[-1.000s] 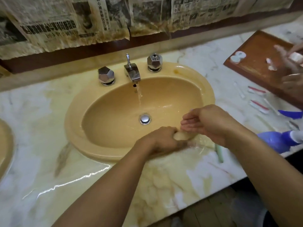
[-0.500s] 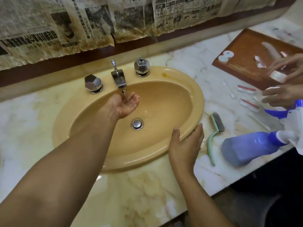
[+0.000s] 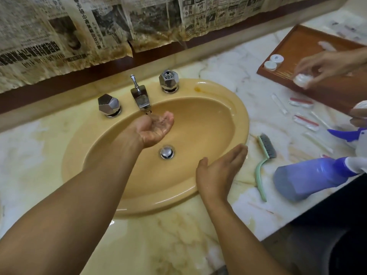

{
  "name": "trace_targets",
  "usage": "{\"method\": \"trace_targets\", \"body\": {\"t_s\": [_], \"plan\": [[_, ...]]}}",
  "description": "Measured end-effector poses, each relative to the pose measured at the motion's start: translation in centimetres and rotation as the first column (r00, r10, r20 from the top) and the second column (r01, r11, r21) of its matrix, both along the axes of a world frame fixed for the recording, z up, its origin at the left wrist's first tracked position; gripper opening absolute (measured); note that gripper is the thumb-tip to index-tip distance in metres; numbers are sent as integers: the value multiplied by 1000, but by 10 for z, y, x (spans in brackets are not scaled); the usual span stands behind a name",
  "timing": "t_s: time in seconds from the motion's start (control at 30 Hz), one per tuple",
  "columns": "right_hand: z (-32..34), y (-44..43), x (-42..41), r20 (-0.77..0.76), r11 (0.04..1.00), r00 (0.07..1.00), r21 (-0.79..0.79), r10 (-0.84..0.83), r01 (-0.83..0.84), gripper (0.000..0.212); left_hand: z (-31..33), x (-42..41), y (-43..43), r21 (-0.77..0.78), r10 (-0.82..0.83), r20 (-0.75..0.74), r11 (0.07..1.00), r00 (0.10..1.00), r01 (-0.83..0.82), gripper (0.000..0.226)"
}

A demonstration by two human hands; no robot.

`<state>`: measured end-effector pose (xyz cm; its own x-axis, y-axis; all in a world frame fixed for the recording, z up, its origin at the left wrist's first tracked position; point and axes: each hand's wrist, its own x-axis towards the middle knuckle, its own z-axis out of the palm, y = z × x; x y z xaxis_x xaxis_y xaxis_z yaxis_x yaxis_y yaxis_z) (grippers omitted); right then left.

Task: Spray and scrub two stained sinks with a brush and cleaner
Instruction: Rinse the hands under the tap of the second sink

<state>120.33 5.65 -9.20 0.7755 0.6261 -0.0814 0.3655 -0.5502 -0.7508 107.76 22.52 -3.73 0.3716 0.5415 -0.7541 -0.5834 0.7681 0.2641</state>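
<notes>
You are at the rinsing stage, by my reading. Your left hand (image 3: 156, 128) is cupped palm-up under the chrome tap (image 3: 141, 98) at 12 o'clock of the yellow sink (image 3: 241, 120), catching a thin trickle. Its grip is released, holding only water. Your right hand (image 3: 220, 173) lies flat with straight fingers on the rim at 4 o'clock, its grip also released.

Neither tool is in hand. The green-handled brush (image 3: 265, 161) lies on the marble tabletop (image 3: 39, 159) just beside the sink at 3 o'clock, bristles towards the wall. The purple spray bottle (image 3: 309, 177) lies on its side beyond it, at 4 o'clock of the view.

An orange stain (image 3: 197, 88) shows on the rim at 1 o'clock, so this basin probably needs more work. The next move likely calls for splashing the cupped water over the bowl, or reaching right for the brush to go at that stain. Only one sink is in view.

The stained newspaper (image 3: 99, 32) on the wall carries East Asian headline characters, too blurred to read. The bottle shows no legible label. White caps (image 3: 273, 62) on the wooden tray (image 3: 301, 42) at 2 o'clock bear a small mark that I cannot make out. Another person's hand (image 3: 325, 66) works over that tray.
</notes>
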Motion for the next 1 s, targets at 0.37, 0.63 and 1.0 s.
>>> {"method": "trace_targets", "body": {"t_s": [0.37, 0.63, 1.0], "plan": [[9, 80, 71, 360, 839, 881, -539, 307, -72, 82, 53, 46, -60, 128, -488, -284, 834, 825, 537, 45], [7, 26, 21, 294, 886, 915, -446, 277, -125, 95, 5, -4, -16, 50, 12, -302, 999, 953, 3, 37], [7, 31, 18, 272, 861, 925, -499, 266, -101, 101, -23, -10, 29, 19, 69, -171, 998, 983, -67, 35]]}}
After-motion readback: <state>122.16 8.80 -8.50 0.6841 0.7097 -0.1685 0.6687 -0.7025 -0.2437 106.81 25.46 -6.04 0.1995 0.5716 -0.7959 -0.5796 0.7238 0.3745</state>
